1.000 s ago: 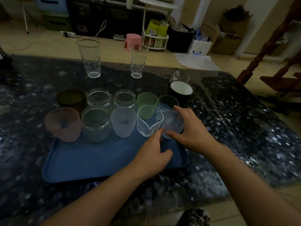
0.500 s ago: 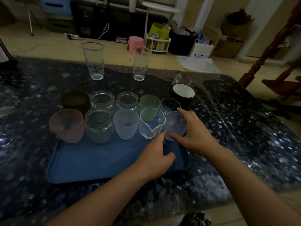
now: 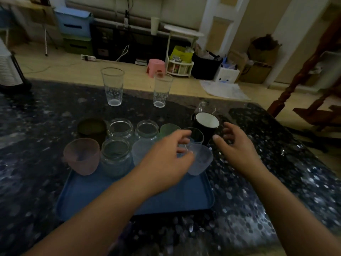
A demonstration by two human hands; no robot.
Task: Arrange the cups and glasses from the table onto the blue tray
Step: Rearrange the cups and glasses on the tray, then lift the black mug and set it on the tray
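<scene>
The blue tray (image 3: 129, 196) lies near the table's front edge. It carries a pink cup (image 3: 81, 156), several glass jars (image 3: 116, 156), frosted cups (image 3: 200, 159), a green cup (image 3: 167, 129) and a dark glass (image 3: 195, 134). My left hand (image 3: 166, 157) hovers over the tray's right part with loosely curled fingers, holds nothing and hides a clear spouted glass. My right hand (image 3: 234, 146) is spread open just right of the black mug (image 3: 206, 124), which stands on the table beside the tray. Two tall clear glasses (image 3: 112, 87) (image 3: 162, 89) stand at the far edge.
A small clear glass (image 3: 204, 107) stands behind the black mug. The dark speckled table (image 3: 276, 163) stretches to both sides of the tray. Beyond it are a pink stool (image 3: 156, 65), storage boxes and a wooden chair (image 3: 313, 100) at right.
Both hands have let go of the frosted cup at the tray's right end and risen. My right hand moved up toward the black mug; my left hand moved forward over the cups.
</scene>
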